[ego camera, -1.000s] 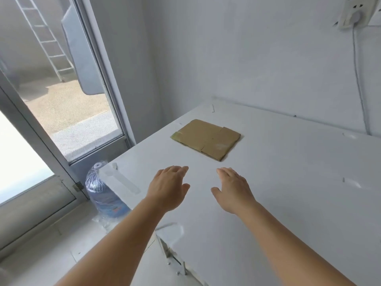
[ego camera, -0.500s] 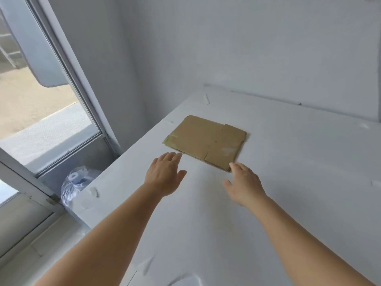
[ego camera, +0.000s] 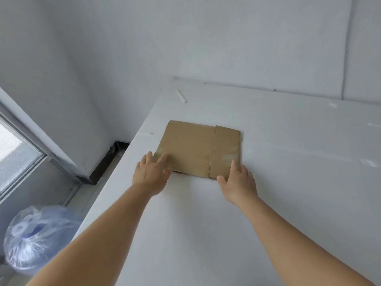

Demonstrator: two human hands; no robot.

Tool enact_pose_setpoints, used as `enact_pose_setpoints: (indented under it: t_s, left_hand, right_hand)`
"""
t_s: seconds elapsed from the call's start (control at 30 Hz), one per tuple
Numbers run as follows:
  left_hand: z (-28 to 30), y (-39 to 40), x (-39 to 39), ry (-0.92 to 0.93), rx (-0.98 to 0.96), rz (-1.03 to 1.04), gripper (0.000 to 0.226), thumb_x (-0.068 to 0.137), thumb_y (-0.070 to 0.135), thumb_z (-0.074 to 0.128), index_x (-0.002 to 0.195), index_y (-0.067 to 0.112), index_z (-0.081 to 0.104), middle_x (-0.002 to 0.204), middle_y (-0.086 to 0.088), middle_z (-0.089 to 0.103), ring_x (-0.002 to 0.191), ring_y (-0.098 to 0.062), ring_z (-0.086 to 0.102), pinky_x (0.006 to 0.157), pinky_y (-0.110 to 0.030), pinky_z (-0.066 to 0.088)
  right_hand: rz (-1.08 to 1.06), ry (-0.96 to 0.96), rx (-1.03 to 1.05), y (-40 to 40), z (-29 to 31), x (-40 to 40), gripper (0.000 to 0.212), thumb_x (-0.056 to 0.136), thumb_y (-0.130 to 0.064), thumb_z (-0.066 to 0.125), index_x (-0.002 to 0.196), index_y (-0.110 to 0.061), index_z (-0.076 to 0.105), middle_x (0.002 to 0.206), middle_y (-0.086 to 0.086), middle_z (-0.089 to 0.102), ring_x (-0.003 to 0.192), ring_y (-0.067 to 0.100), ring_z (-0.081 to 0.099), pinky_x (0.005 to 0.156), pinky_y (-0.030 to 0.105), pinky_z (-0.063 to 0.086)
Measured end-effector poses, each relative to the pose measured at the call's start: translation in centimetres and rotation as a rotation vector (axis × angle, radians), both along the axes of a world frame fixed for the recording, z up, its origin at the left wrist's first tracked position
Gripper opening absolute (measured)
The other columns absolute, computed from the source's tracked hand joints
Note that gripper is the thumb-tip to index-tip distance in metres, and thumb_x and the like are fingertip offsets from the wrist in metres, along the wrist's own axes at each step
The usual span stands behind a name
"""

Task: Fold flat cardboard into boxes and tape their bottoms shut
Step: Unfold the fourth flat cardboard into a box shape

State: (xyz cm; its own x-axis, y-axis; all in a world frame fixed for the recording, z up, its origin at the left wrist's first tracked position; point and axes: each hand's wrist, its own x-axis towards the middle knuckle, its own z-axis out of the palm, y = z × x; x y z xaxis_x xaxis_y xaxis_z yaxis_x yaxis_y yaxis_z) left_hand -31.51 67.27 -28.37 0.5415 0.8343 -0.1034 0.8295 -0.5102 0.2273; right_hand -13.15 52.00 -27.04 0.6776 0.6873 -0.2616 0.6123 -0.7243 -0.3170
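Observation:
A flat folded piece of brown cardboard (ego camera: 198, 147) lies on the white table (ego camera: 288, 182), near its left edge. My left hand (ego camera: 151, 172) reaches the cardboard's near left corner, fingers straight and lying on it. At the near right corner my right hand (ego camera: 238, 180) touches the edge with extended fingers. Neither hand grips anything.
A small white stick (ego camera: 181, 96) lies at the table's far left corner. White walls close the back and left. Down on the floor at the left stands a water jug wrapped in clear plastic (ego camera: 35, 236), beside a glass door (ego camera: 16, 153).
Both hands have moved forward across the table and now touch the cardboard's near corners. The view has shifted closer and more to the right.

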Motion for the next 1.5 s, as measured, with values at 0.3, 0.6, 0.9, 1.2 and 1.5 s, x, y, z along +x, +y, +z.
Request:
enact_pose_setpoints:
  t_s: [0.3,0.6,0.9,1.2,1.5]
  left_hand:
    - [-0.7,1.2,0.3,-0.149,-0.07,-0.012,0.057,0.093,0.041,0.051,0.146,0.03,0.034,0.138,-0.01,0.035,0.131,-0.029,0.03,0.109,-0.037,0.03]
    - [0.3,-2.7,1.2,-0.391,-0.108,-0.073,0.057,0.088,0.033,0.063,0.141,0.026,0.044,0.135,-0.008,0.033,0.125,-0.026,0.037,0.098,-0.038,0.042]
    - [2.3,-12.7,6.5,-0.469,-0.125,-0.225,0.056,0.086,0.033,0.066,0.139,0.027,0.047,0.133,-0.011,0.035,0.124,-0.029,0.037,0.095,-0.037,0.042]
    - [4.8,-28.4,12.1,-0.522,-0.131,-0.367,0.052,0.085,0.032,0.068,0.134,0.027,0.052,0.128,-0.012,0.037,0.12,-0.032,0.041,0.093,-0.036,0.042]
    - [6.2,-44.5,17.6,-0.584,-0.15,-0.507,0.049,0.085,0.031,0.068,0.132,0.028,0.054,0.127,-0.011,0.038,0.12,-0.031,0.041,0.094,-0.038,0.043]
  right_hand:
    - [-0.16,0.061,0.126,0.3,-1.1,-0.4,0.072,0.09,-0.041,0.055,0.149,-0.017,0.021,0.153,0.009,0.022,0.14,0.028,0.02,0.113,0.039,0.025]
    - [-0.291,0.129,0.4,-5.2,0.0,0.3,0.072,0.085,-0.032,0.066,0.146,-0.019,0.033,0.152,0.0,0.026,0.134,0.017,0.036,0.105,0.028,0.032]
    - [-0.395,0.018,0.473,-17.6,2.4,3.5,0.069,0.083,-0.032,0.067,0.144,-0.017,0.038,0.145,-0.002,0.034,0.128,0.017,0.04,0.092,0.019,0.029]
    - [-0.505,-0.066,0.52,-35.3,5.3,6.4,0.067,0.082,-0.032,0.067,0.141,-0.016,0.041,0.142,-0.002,0.038,0.125,0.02,0.043,0.091,0.023,0.033]
    - [-0.616,-0.111,0.553,-53.1,7.1,8.8,0.065,0.083,-0.034,0.065,0.141,-0.018,0.042,0.143,-0.003,0.037,0.127,0.02,0.041,0.101,0.033,0.038]
